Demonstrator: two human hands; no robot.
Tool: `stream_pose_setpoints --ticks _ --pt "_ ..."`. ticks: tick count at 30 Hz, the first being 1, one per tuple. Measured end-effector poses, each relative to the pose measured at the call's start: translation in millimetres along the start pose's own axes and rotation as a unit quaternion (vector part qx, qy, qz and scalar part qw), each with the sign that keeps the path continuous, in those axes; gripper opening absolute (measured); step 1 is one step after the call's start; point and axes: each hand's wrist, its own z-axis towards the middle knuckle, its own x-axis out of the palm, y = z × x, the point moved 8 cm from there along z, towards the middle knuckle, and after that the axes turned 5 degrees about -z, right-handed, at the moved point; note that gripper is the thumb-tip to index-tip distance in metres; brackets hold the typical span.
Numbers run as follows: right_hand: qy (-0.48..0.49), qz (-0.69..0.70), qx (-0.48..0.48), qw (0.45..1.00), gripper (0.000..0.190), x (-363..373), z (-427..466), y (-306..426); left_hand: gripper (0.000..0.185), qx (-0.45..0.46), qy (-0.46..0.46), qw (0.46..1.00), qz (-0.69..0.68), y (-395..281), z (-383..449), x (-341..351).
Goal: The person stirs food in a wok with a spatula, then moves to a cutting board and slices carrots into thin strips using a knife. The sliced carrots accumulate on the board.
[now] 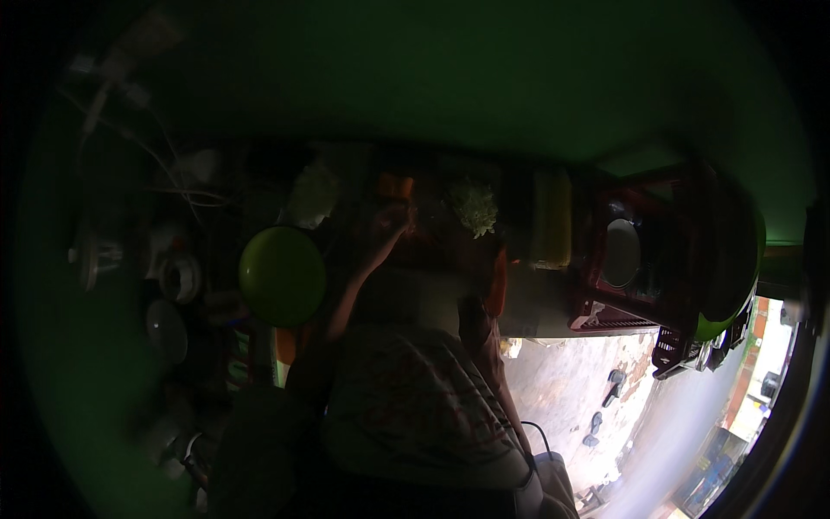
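Observation:
The scene is very dark. My left hand reaches over the work surface, close to an orange thing and small reddish-orange bits; its fingers are too dim to read. On the other side my right forearm extends up toward the surface, and my right hand is lost in shadow. Beside it lies a long orange thing, perhaps a carrot. Beyond that hand is a heap of pale shredded food. Another pale heap lies left of my left hand, behind a round green lid or bowl.
A yellowish container or package stands right of the shreds. Farther right is a dark red plastic rack with a pale oval dish. At left are a white ring-shaped thing, a round lid and cables. Sandals lie on the bright floor.

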Motion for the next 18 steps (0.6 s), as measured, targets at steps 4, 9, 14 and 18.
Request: stream_pose_setpoints --ticks 4,9,14,18 --pt "-0.006 -0.004 -0.01 1.0 0.019 2.1 5.0 3.2 0.031 -0.038 -0.043 0.996 0.066 -8.8 6.4 -5.2" --pt "-0.011 -0.002 -0.017 1.0 0.019 -1.6 12.1 4.1 0.031 -0.03 -0.056 0.994 0.086 -21.5 2.3 0.2" --pt "0.015 -0.007 -0.035 0.999 0.02 -1.2 11.5 9.5 0.03 -0.044 -0.048 0.995 0.071 -16.2 -5.7 -12.4" --pt "0.007 -0.011 -0.035 0.999 0.02 -6.8 11.0 12.3 0.029 -0.028 -0.049 0.997 0.059 -17.3 -4.4 -12.6"
